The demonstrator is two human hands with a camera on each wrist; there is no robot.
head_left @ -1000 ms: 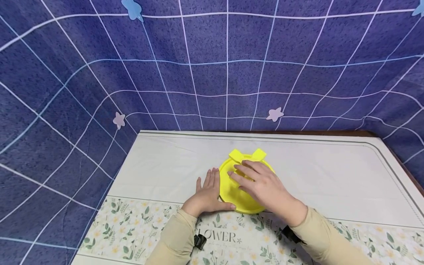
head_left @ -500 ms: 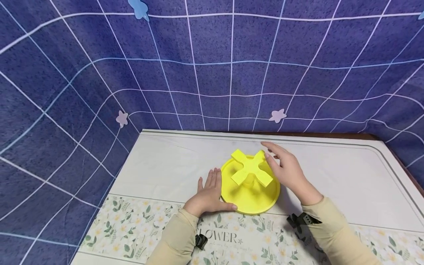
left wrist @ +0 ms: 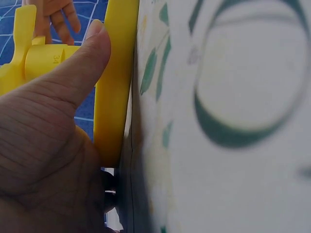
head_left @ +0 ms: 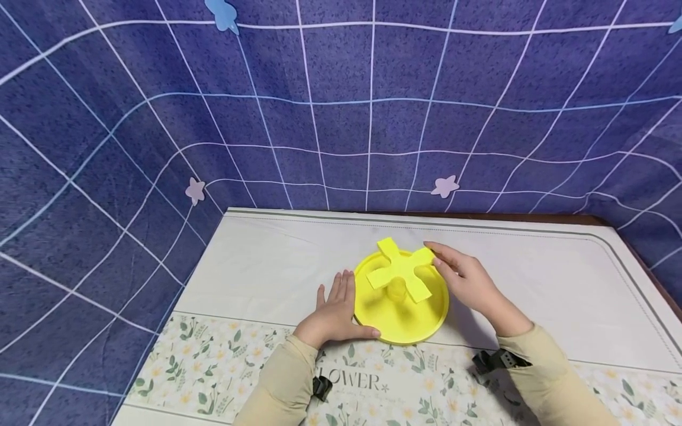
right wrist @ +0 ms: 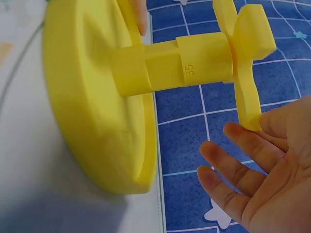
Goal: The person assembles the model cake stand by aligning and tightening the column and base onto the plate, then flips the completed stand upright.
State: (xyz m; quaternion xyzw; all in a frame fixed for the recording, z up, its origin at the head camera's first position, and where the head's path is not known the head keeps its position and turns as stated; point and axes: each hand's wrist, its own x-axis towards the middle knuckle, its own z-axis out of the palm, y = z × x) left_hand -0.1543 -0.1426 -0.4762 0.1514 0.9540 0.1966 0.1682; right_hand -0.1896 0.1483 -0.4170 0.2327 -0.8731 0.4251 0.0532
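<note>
A round yellow dish [head_left: 403,331] with a raised rim lies on the table. From its middle rises a stubby post [right wrist: 167,63] with the number 35 on it, topped by a four-armed yellow cross handle [head_left: 401,271]. My left hand [head_left: 334,319] lies along the dish's left side, fingers straight against the rim and thumb over the near edge. The thumb [left wrist: 92,53] presses the rim in the left wrist view. My right hand [head_left: 469,284] pinches the tip of the cross handle's right arm between thumb and forefinger; its other fingers [right wrist: 226,189] are spread loosely below.
A white cloth [head_left: 277,254] with a floral band [head_left: 229,361] covers the table. Behind and to the left hangs a blue grid-patterned curtain [head_left: 330,124] with star shapes. The table's dark back edge [head_left: 533,218] runs along the curtain.
My right hand has moved from over the dish to the handle's right side and now grips one arm. The cross handle has turned about its post. My left hand stays at the rim.
</note>
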